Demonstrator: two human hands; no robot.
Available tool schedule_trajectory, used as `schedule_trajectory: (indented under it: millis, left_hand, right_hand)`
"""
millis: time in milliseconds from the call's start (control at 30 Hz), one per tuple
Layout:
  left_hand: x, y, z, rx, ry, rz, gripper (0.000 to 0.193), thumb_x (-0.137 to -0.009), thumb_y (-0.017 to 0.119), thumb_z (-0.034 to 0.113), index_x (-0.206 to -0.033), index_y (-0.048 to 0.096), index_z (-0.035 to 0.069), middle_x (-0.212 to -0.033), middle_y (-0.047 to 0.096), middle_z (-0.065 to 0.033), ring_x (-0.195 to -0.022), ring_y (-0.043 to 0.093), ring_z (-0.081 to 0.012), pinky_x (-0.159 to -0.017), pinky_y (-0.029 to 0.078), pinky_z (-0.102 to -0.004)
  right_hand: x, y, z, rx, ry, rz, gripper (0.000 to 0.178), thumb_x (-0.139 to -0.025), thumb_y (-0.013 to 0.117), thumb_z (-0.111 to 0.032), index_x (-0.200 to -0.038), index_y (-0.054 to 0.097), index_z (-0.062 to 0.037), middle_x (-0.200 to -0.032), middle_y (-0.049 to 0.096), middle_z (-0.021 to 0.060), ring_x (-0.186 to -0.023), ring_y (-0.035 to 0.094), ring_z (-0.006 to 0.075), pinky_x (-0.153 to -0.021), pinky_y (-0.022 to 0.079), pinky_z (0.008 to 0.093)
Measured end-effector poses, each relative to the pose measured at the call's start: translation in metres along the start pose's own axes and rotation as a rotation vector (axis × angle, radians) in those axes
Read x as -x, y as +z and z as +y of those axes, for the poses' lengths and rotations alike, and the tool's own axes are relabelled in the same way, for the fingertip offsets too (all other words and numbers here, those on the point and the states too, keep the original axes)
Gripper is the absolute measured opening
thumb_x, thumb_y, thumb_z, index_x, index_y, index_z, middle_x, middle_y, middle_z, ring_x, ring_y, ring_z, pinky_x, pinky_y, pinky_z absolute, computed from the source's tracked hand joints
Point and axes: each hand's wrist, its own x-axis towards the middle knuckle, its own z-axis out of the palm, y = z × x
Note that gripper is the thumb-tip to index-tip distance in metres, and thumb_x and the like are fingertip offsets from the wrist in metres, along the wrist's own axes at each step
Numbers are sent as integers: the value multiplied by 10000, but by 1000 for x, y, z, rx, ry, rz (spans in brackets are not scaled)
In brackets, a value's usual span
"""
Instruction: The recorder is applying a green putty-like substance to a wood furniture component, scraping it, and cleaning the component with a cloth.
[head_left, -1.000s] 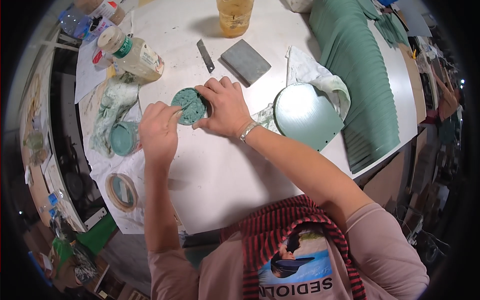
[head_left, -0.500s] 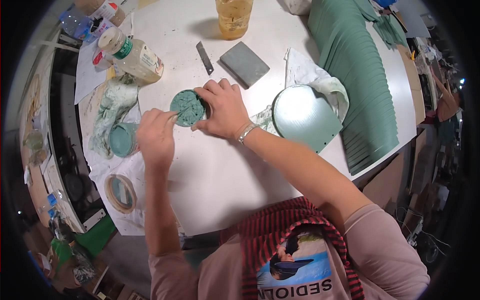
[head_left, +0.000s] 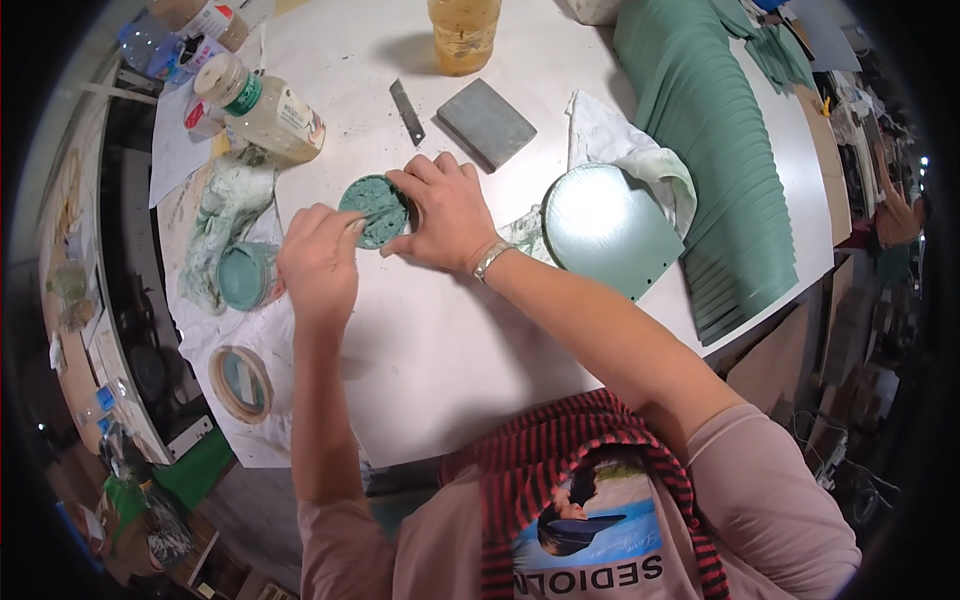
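Note:
A small round tub [head_left: 375,212] of thick, lumpy green paste stands on the white table. My right hand [head_left: 447,213] grips its right side, thumb at the near edge and fingers at the far edge. At the tub's left rim my left hand [head_left: 322,257] is closed in a pinch. What it pinches is mostly hidden by the fingers; a thin, paste-coated end seems to reach into the paste. Close to the left wrist is a second jar [head_left: 246,277], with smooth green paste inside. A round lid or ring [head_left: 240,384] lies nearer me on white paper.
Beyond my hands lie a flat blade [head_left: 407,113] and a grey block [head_left: 487,124]. A bottle [head_left: 262,110] and a stained cloth [head_left: 232,205] are at left. A cup of amber liquid [head_left: 465,35] stands far back. At right are a green rounded panel [head_left: 610,225] and overlapping green strips [head_left: 710,170].
My left hand has shifted slightly right and away from me, its fingertips now at the tub's rim at a changed angle. The paste's surface looks a little disturbed. My right hand keeps its grip.

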Motion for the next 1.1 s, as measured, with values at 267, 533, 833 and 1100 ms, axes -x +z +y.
schedule_trajectory:
  millis: [267, 533, 833, 1100]
  left_hand:
    - [-3, -4, -3, -10, -31, -2, 61, -795, 665, -23, -849, 683, 1, -751, 589, -102, -741, 550, -275, -663, 438, -370]
    - [-3, -1, -1, -15, -48, 13, 61, -795, 661, -17, -851, 679, 0, -752, 585, -110, -743, 549, -286, -677, 437, -378]
    - [2, -13, -5, -22, -34, 78, 73, -787, 669, -28, -854, 682, -4, -738, 580, -109, -735, 553, -273, -665, 437, -366]
    - [8, -10, -8, -8, -26, 52, 69, -792, 659, -27, -854, 681, -5, -745, 585, -110, -723, 556, -281, -660, 442, -367]
  right_hand:
    - [0, 2, 0, -5, -13, 9, 782, -507, 898, -441, -1174, 645, -119, -1052, 571, 6, -978, 501, 246, -834, 375, 382]
    - [0, 1, 0, -15, -1, 2, 747, -525, 895, -427, -1161, 647, -122, -1041, 568, 13, -992, 498, 245, -847, 372, 381]
    - [0, -2, -2, -19, -4, 5, 703, -544, 889, -401, -1141, 651, -115, -1037, 566, 21, -1008, 496, 242, -856, 369, 382]
    - [1, 0, 0, -33, -12, 13, 707, -540, 894, -405, -1137, 650, -115, -1033, 568, 20, -1009, 496, 245, -853, 371, 384]
